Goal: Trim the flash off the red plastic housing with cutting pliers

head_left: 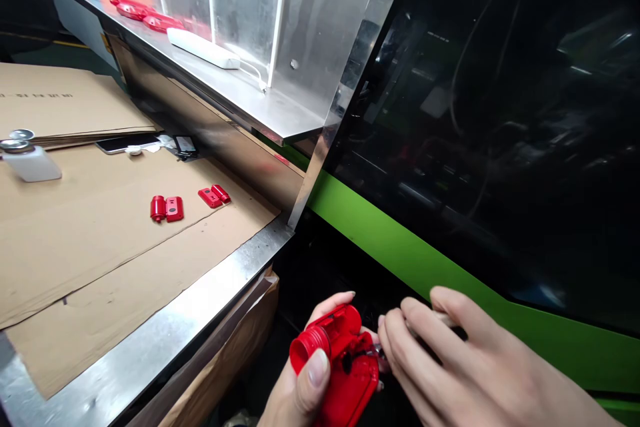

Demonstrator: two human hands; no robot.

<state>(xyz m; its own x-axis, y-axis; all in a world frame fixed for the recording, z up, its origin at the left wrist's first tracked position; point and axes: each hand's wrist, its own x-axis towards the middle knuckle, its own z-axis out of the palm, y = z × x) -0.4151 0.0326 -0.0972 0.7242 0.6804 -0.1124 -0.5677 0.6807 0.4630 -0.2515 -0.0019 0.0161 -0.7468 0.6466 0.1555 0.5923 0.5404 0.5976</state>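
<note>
the left hand (305,380) is clenched round a red plastic part (340,363), thumb pressed flat on its front near the round threaded collar, the other fingers curled behind it so that two fingertips show over the top edge. the part sits low in the view, held in the air below the edge of the metal table (200,310) and in front of the green machine panel (430,267). the right hand (450,360) comes in from the right with its fingers bent and bunched together, their tips touching the right side of the red part; a slim pale tool (443,318) seems to be pinched under those fingers, though most of it is hidden, so i cannot tell what it is.

the red part is glossy, with a short cylindrical neck at its left end, a rounded hump on top and a flatter body running down toward the bottom of the view. a dark hole shows in its face, close to where the right fingertips meet it.

up on the table, cardboard sheets (75,227) cover the surface, and two small red pieces (167,208) (214,196) lie on them, near each other but apart. a white bottle (31,161) with a metal cap lies at the left edge, and a phone (127,143) rests further back.
</note>
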